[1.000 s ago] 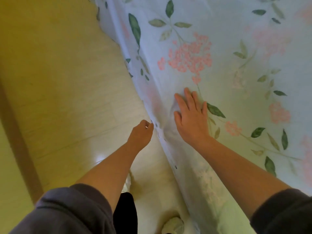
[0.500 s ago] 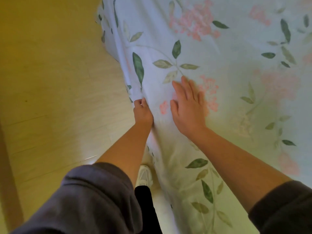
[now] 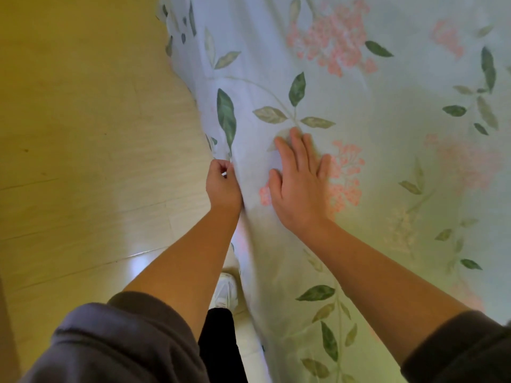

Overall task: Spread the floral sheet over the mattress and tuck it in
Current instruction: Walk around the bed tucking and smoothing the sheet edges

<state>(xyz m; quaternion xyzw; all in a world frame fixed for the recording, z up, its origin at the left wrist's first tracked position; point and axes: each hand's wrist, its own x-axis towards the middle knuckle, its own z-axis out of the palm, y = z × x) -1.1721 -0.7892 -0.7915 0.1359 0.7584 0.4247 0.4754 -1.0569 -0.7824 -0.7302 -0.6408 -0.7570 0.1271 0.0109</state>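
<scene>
The floral sheet (image 3: 373, 111), pale with pink flower clusters and green leaves, covers the mattress across the right side of the view and hangs down over its left edge. The mattress itself is hidden under the sheet. My right hand (image 3: 300, 183) lies flat on the sheet near that edge, fingers straight and together. My left hand (image 3: 222, 186) is at the hanging side of the sheet, fingers curled and pinching the fabric's edge.
A pale wood-look floor (image 3: 96, 161) runs along the left of the bed. My white shoe (image 3: 225, 288) and dark trouser leg stand close against the bed side. A darker strip borders the floor at the far left.
I have moved along the bed, so the sheet's pattern has shifted toward me. My left hand rose from below the edge to the sheet's side and pinched it. My right hand stays flat.
</scene>
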